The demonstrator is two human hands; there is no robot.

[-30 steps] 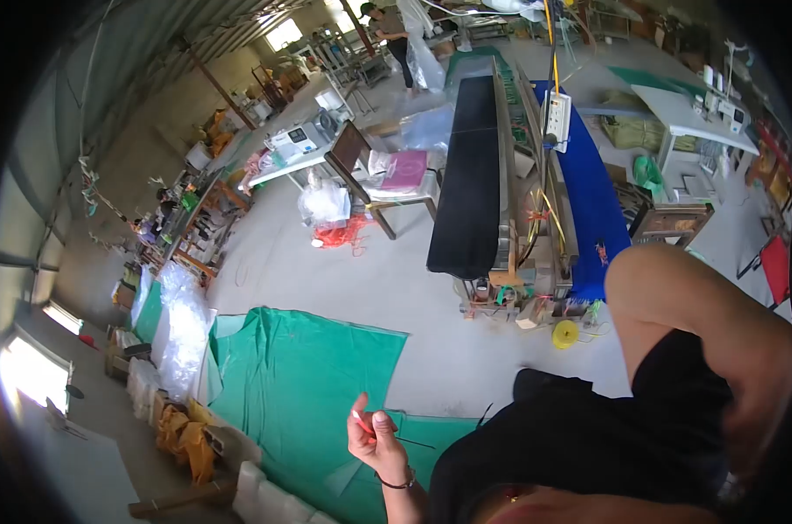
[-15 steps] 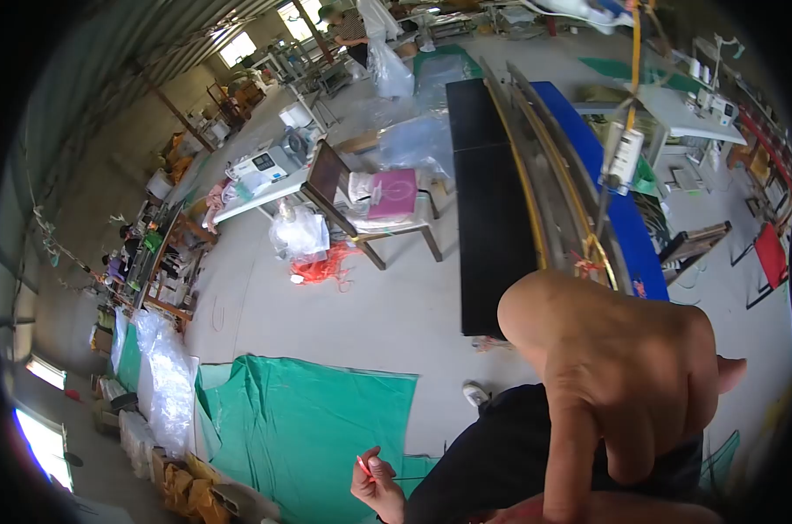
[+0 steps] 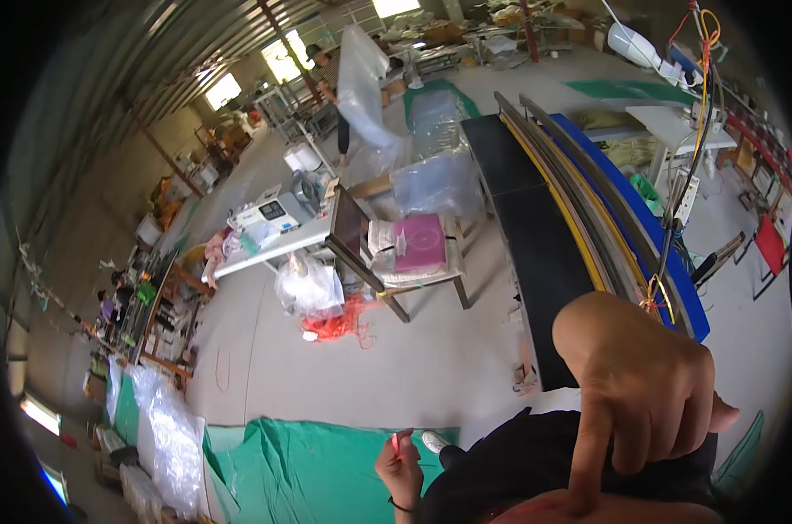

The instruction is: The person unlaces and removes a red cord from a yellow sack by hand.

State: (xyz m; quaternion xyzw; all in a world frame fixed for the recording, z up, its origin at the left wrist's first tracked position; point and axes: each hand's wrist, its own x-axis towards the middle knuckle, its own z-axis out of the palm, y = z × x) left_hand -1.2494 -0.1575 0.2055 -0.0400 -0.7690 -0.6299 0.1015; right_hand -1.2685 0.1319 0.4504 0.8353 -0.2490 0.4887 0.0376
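Note:
At the bottom centre, my left hand (image 3: 400, 467) is closed around a small red and white item (image 3: 396, 445), too small to identify; a dark band circles the wrist. It is above the green sheet (image 3: 313, 472) on the floor. My right hand (image 3: 640, 393) looms large at the lower right, close to the camera, its back showing. One finger points straight down towards my body, and the others are partly bent and spread. I see nothing in it, though its palm is hidden. Behind it runs the long black-topped table (image 3: 536, 236).
A chair (image 3: 352, 231) with a purple item (image 3: 420, 243) stands beside a sewing machine (image 3: 273, 212) on a white table. Red strings (image 3: 339, 323) lie on the floor. Cables and a power strip (image 3: 686, 196) hang at the right. Another person (image 3: 328, 83) stands at the back near clear plastic.
My right arm, earlier bent at the right edge, has come round so its hand hangs before the camera. The view has shifted; my left hand still grips the red item.

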